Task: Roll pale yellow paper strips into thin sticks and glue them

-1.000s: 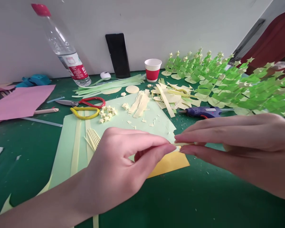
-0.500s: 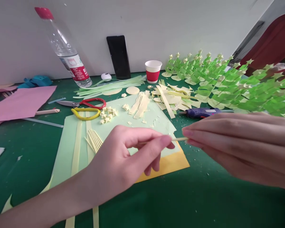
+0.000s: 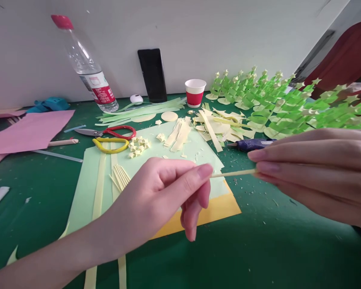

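Observation:
A thin pale-yellow rolled paper stick (image 3: 234, 174) stretches between my two hands, above the mat and the table. My left hand (image 3: 171, 192) pinches its left end between thumb and index finger, the other fingers curled below. On the right, the fingertips of my right hand (image 3: 315, 172) are pressed together on its other end. Several similar paper sticks (image 3: 119, 176) lie just behind my left hand on a pale-green sheet (image 3: 87, 180). Small folded paper stars (image 3: 139, 146) are heaped farther back on that sheet, close to red-and-yellow-handled scissors (image 3: 111, 144).
A glue gun (image 3: 252, 144) lies behind my right hand. Paper scraps (image 3: 219, 122) and rows of green paper plants (image 3: 289, 100) spread at the back right. A paper cup (image 3: 195, 94), a phone (image 3: 153, 76) and a bottle (image 3: 93, 76) stand along the wall. Pink paper (image 3: 33, 130) is at left.
My right hand has moved right, away from my left, so a longer stretch of the paper stick shows between them. The lower fingers of my left hand have uncurled somewhat.

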The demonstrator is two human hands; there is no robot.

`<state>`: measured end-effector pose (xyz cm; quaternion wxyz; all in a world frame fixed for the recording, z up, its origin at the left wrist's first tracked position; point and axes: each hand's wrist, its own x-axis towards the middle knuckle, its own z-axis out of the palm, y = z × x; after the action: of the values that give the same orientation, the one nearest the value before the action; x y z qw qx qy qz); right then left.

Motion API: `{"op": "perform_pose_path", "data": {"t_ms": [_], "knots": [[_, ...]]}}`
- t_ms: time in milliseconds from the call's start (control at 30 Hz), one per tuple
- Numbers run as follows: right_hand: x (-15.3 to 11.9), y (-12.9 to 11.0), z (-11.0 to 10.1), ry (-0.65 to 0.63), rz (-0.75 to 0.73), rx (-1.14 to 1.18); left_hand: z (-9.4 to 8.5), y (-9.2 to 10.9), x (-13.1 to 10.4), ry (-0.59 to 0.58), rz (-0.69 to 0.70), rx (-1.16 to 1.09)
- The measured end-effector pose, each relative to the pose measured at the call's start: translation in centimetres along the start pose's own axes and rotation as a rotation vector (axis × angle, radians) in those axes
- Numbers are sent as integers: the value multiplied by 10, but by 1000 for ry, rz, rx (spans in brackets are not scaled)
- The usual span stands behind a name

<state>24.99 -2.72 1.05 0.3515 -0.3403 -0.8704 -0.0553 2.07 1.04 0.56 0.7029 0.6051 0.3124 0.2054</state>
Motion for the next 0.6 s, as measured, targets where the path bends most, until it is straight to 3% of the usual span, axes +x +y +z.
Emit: {"op": "perform_pose_path", "data": {"t_ms": [67,133,333,433,600], "knots": [[10,1,-2,83,-143,66,-1,0,0,5,0,-9],[15,1,0,142,-132,150,-3,-1,0,41,14,7],[11,2,15,185,324,184,-5,-1,7,141,38,88],[13,7,18,243,542,320,-7,-1,9,204,71,156],[23,18,15,257,653,460,-16,-2,12,242,82,144]]}}
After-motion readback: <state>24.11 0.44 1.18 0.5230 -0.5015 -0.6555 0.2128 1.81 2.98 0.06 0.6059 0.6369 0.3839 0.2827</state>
